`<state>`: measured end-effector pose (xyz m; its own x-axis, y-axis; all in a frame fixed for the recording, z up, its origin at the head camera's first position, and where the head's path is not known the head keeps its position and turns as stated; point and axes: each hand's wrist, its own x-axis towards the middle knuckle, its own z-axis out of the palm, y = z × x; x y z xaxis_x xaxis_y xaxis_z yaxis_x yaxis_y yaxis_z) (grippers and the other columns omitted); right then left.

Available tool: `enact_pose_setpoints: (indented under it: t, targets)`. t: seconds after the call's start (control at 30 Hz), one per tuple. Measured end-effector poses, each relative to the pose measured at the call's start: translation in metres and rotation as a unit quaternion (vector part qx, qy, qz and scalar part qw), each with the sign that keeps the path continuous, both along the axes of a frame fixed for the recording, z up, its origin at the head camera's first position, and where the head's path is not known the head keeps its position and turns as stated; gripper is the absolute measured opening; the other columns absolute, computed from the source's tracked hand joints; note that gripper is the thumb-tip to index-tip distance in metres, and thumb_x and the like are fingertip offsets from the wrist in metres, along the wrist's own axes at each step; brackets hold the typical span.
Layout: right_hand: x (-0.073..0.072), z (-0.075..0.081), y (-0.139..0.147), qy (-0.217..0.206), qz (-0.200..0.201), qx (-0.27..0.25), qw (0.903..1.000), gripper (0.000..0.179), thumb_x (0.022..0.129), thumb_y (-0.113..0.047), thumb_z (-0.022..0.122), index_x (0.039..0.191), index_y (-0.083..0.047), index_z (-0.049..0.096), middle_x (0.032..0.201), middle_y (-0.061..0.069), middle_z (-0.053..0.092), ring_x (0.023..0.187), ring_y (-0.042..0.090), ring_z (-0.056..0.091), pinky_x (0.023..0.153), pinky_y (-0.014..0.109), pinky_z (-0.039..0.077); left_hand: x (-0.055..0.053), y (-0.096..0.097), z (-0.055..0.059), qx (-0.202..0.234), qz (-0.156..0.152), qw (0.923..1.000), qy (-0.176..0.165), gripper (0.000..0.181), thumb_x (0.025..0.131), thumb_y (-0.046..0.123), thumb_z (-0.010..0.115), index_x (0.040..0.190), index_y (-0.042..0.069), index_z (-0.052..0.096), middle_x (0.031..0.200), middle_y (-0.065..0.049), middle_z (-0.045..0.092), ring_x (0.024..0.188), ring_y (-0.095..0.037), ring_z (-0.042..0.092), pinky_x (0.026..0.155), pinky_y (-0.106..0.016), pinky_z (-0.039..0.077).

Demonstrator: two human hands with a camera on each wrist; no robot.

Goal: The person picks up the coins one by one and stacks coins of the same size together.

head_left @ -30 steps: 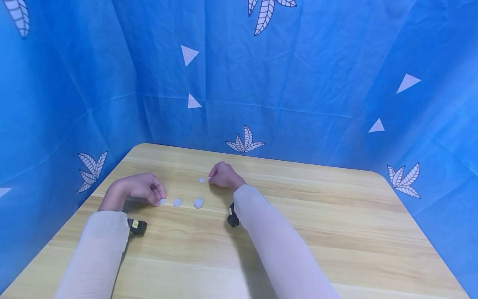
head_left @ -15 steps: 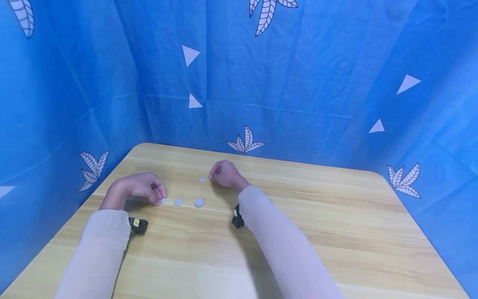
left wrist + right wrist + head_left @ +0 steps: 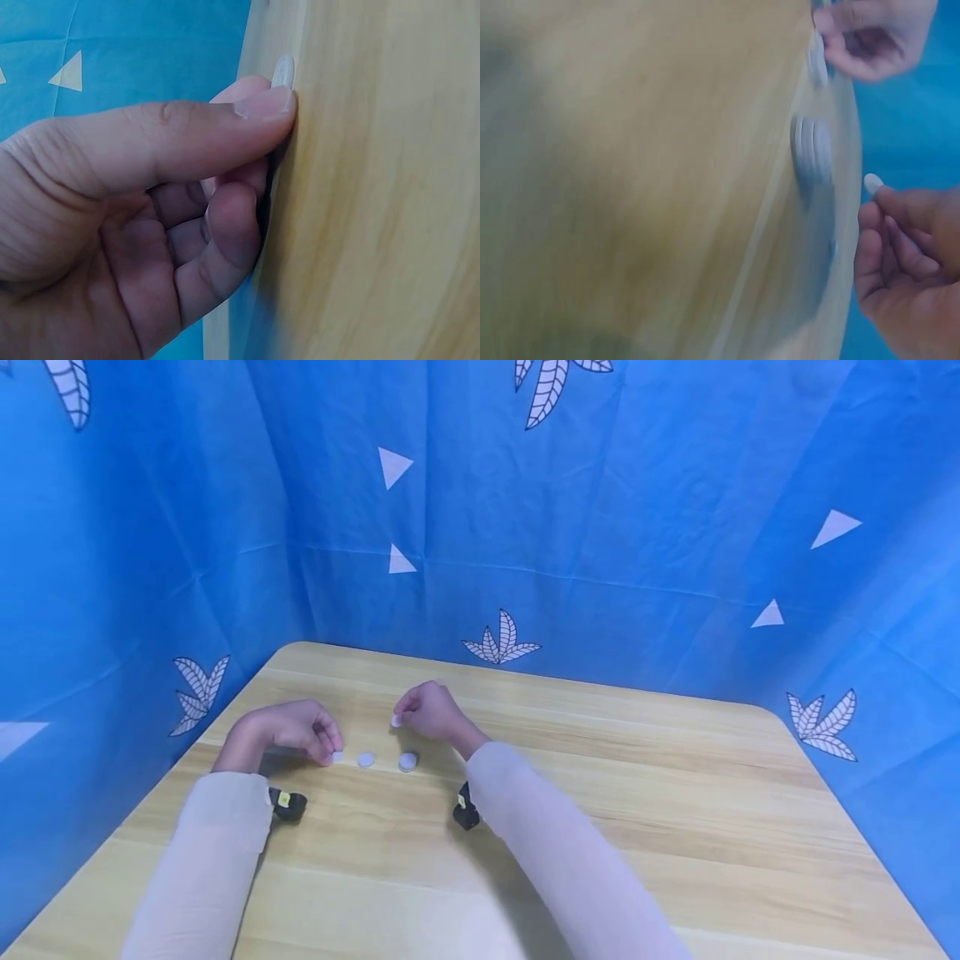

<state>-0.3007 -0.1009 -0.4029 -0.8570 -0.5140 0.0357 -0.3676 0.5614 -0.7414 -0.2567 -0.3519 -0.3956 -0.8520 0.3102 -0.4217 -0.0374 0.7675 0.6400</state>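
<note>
My left hand pinches a small white disc between thumb and fingers, low at the tabletop. In the left wrist view only the edge of that disc shows past the thumb. Further back, my right hand pinches another small white disc, raised off the table in the right wrist view. Between the hands and nearer the front lie larger white discs: a low pile beside the left fingertips, and a taller stack to its right. Several layers show in the taller stack from the right wrist.
The wooden table has rounded far corners. A blue curtain with white leaves and triangles hangs behind it and at both sides. A small pale piece lies on the table near the right hand. Black wrist cameras sit under the sleeves.
My right hand, holding its disc, has moved left, over where a small disc showed on the table. My left hand keeps its pinch in place; the head view has shifted slightly.
</note>
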Motion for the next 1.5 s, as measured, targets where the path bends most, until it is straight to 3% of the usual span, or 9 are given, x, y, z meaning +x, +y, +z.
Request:
enact_pose_setpoints:
  t: [0.23, 0.53, 0.77, 1.1, 1.3, 1.5]
  targets:
    - [0.015, 0.001, -0.02, -0.004, 0.011, 0.006, 0.9999, 0.004, 0.084, -0.008, 0.07, 0.083, -0.011, 0.073, 0.078, -0.006, 0.068, 0.073, 0.006, 0.059, 0.069, 0.019, 0.048, -0.004, 0.003, -0.002, -0.012, -0.007, 0.9999, 0.006, 0.023, 0.072, 0.011, 0.08, 0.091, 0.008, 0.069, 0.082, -0.004, 0.066, 0.075, -0.02, 0.057, 0.072, -0.033, 0.047]
    - [0.034, 0.004, -0.047, -0.021, 0.018, 0.024, 0.9993, 0.01, 0.086, -0.005, 0.066, 0.079, -0.012, 0.07, 0.071, -0.009, 0.063, 0.063, 0.008, 0.053, 0.058, 0.018, 0.045, -0.002, 0.006, 0.002, 0.002, -0.015, 0.9999, 0.004, 0.023, 0.072, 0.009, 0.079, 0.093, 0.005, 0.069, 0.083, -0.006, 0.066, 0.075, -0.02, 0.057, 0.072, -0.033, 0.048]
    - [0.033, 0.0, -0.055, -0.043, 0.017, 0.048, 0.9978, 0.012, 0.087, -0.006, 0.065, 0.079, -0.013, 0.07, 0.076, -0.009, 0.062, 0.055, 0.008, 0.048, 0.049, 0.019, 0.04, -0.004, 0.007, 0.001, 0.005, -0.016, 0.9999, 0.004, 0.022, 0.072, 0.008, 0.079, 0.092, 0.005, 0.069, 0.084, -0.006, 0.065, 0.075, -0.021, 0.057, 0.071, -0.032, 0.048]
    - [0.034, -0.005, -0.062, -0.046, 0.037, 0.04, 0.9974, 0.016, 0.085, -0.002, 0.064, 0.075, -0.011, 0.072, 0.074, -0.008, 0.064, 0.064, 0.008, 0.054, 0.061, 0.019, 0.047, -0.001, 0.005, 0.005, -0.007, -0.001, 1.0, 0.004, 0.022, 0.072, 0.012, 0.081, 0.089, 0.005, 0.069, 0.081, -0.007, 0.064, 0.073, -0.021, 0.055, 0.071, -0.033, 0.046]
    - [0.036, -0.003, -0.068, -0.027, 0.05, 0.065, 0.9963, 0.016, 0.085, -0.003, 0.064, 0.077, -0.012, 0.075, 0.076, -0.009, 0.066, 0.065, 0.007, 0.054, 0.06, 0.017, 0.046, 0.001, 0.004, 0.006, -0.013, 0.004, 0.9999, 0.002, 0.02, 0.072, 0.013, 0.081, 0.088, 0.006, 0.07, 0.08, -0.006, 0.063, 0.071, -0.022, 0.054, 0.07, -0.033, 0.045]
    - [0.038, -0.003, -0.073, -0.035, 0.05, 0.088, 0.9943, 0.015, 0.087, -0.006, 0.063, 0.08, -0.012, 0.075, 0.071, -0.009, 0.063, 0.054, 0.007, 0.049, 0.052, 0.017, 0.044, 0.002, 0.002, 0.004, -0.018, 0.01, 0.9998, -0.002, 0.019, 0.073, 0.015, 0.081, 0.086, 0.007, 0.071, 0.076, -0.006, 0.062, 0.068, -0.022, 0.055, 0.07, -0.034, 0.044]
